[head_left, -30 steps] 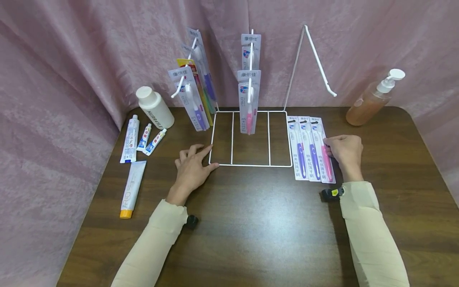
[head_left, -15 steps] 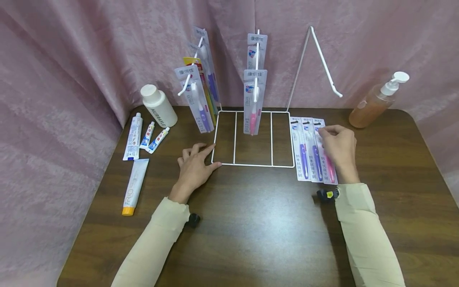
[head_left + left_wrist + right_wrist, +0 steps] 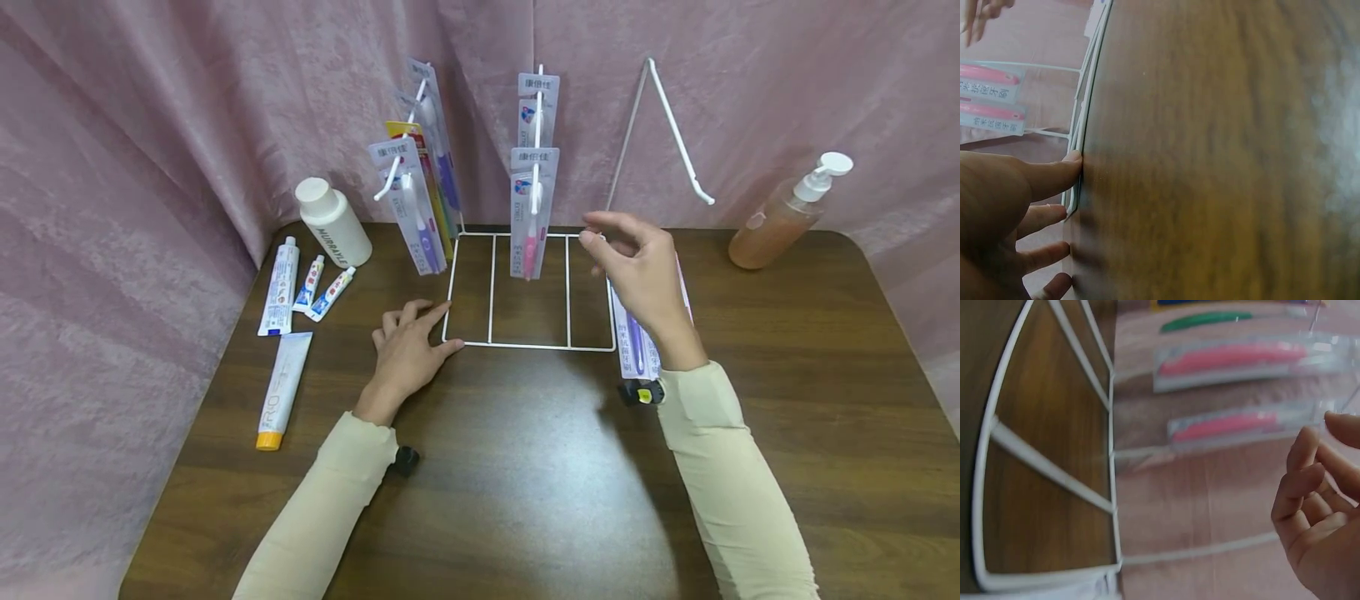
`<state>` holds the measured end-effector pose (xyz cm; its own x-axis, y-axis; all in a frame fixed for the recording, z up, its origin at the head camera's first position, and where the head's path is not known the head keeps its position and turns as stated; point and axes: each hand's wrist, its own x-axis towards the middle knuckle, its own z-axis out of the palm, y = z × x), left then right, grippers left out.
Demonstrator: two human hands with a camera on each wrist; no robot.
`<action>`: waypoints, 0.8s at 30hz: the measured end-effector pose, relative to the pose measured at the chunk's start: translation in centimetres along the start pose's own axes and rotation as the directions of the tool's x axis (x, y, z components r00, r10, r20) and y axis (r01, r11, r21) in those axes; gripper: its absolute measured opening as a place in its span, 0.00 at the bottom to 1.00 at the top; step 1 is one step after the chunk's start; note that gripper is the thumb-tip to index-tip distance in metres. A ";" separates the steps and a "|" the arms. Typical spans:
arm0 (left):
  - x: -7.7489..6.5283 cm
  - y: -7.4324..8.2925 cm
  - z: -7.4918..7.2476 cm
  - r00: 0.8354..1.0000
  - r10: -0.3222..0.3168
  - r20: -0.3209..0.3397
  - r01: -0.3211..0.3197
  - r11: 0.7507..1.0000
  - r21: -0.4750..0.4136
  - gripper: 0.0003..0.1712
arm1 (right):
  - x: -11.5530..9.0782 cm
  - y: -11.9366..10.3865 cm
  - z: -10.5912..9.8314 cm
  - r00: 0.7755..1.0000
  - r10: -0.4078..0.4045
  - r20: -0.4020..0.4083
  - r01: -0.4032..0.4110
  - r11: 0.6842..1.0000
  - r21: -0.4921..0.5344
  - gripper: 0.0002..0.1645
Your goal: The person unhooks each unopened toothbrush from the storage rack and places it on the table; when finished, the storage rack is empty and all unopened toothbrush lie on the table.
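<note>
Left hand (image 3: 405, 352): fingers spread, gripping nothing; thumb and index finger touch the near left corner of the white wire display rack (image 3: 528, 345), which stands on the bench (image 3: 517, 500). Right hand (image 3: 641, 267): above the rack's right side, fingers loosely bent, thumb and index finger slightly apart, no object held. Packaged toothbrushes (image 3: 637, 346) lie on the bench just right of the rack, partly hidden by that hand. Carded toothbrushes hang from the left hook (image 3: 395, 171) and middle hook (image 3: 536, 175). A pump bottle (image 3: 772, 225) stands far right.
</note>
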<state>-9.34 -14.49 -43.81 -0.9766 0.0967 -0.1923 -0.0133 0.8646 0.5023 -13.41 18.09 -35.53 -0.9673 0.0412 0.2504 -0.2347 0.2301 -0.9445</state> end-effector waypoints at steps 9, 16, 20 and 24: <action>0.0 -0.1 0.1 1.000 0.002 -0.016 -0.002 1.000 -0.019 0.42 | 0.8 -1.5 3.6 0.994 -0.080 0.069 0.077 0.996 0.046 0.16; 0.0 -0.1 0.1 1.000 0.007 -0.014 -0.007 1.000 -0.004 0.42 | 0.8 -1.5 4.4 0.995 -0.084 0.052 0.079 0.993 0.086 0.11; 0.0 -0.1 0.2 1.000 0.007 -0.015 -0.007 1.000 -0.004 0.43 | 0.8 -1.4 4.3 0.996 -0.085 0.035 0.082 0.994 0.077 0.10; 0.1 -0.2 0.2 1.000 0.004 -0.015 -0.004 1.000 -0.008 0.43 | 0.8 -1.6 4.2 0.997 -0.082 -0.007 0.082 0.993 0.086 0.09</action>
<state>-9.45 -14.57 -44.08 -0.9798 0.0929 -0.1771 -0.0106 0.8602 0.5098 -14.19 13.72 -34.72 -0.9442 0.0292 0.3280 -0.3205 0.1477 -0.9357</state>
